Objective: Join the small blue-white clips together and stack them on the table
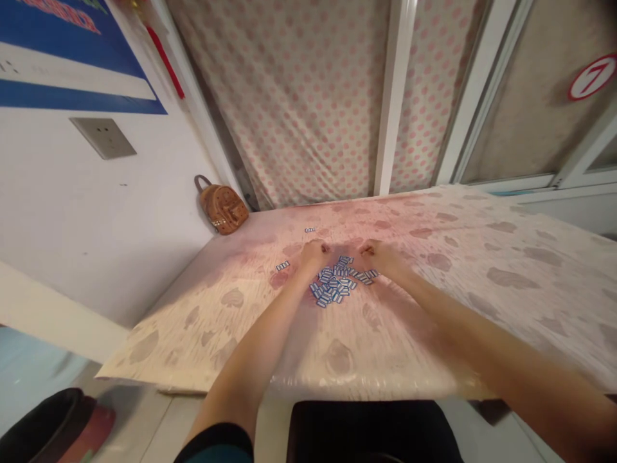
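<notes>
A loose heap of small flat rectangular pieces (332, 286), white with blue edges, lies on the patterned tablecloth. My left hand (315, 252) rests just beyond the heap on its left, fingers curled closed. Across from it, my right hand (378, 253) is also closed, beyond the heap's right side, near several greyer pieces (365, 276) at the heap's edge. Whatever either hand may hold is hidden or too small to name. One short row of the pieces (282, 265) lies left of my left forearm, and another short row (310, 229) lies farther back, past my left hand.
The cloth-covered table (231, 350) reaches back to a curtained glass partition (308, 103). At its far left corner a small brown backpack (224, 209) stands against the white wall. A dark bin (53, 427) is on the floor at the lower left.
</notes>
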Available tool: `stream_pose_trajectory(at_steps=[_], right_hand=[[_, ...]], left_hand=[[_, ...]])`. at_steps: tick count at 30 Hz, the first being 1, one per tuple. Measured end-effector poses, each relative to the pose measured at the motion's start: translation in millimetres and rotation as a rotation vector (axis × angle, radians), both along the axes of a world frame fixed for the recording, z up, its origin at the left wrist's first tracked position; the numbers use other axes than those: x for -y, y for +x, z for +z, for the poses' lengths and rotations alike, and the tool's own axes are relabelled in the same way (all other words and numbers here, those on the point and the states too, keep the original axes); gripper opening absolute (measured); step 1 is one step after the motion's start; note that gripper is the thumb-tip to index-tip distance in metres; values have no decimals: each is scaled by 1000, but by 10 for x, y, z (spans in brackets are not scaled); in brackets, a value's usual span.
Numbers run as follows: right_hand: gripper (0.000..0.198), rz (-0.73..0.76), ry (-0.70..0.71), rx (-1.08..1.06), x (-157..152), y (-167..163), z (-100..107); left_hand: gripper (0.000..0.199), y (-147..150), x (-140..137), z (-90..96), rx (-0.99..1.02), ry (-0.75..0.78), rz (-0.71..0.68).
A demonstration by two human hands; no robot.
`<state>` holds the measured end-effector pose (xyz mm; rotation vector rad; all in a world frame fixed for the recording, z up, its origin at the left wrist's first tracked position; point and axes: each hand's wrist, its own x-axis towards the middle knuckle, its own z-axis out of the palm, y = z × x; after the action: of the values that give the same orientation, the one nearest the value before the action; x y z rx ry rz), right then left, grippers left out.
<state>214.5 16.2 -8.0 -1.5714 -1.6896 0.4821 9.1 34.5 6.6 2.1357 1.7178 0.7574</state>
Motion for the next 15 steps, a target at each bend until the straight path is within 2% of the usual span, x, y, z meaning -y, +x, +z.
stream_pose_trajectory(at_steps=[1, 4, 10, 13, 15], right_hand=[[19, 4, -27, 106, -33, -51, 9], [21, -21, -44, 214, -50, -157, 30], [23, 4, -13, 179, 101, -140, -8], [20, 21, -36, 138, 111, -121, -26], [18, 31, -37, 85, 82, -116, -46]], left_hand=[[18, 64, -31, -5, -1, -45, 20], [21, 212, -60, -44, -34, -103, 50], [15, 242, -96, -188, -15, -46, 8], [9, 234, -116, -232, 94, -17, -14], [6, 231, -124, -242, 264, -12, -67]])
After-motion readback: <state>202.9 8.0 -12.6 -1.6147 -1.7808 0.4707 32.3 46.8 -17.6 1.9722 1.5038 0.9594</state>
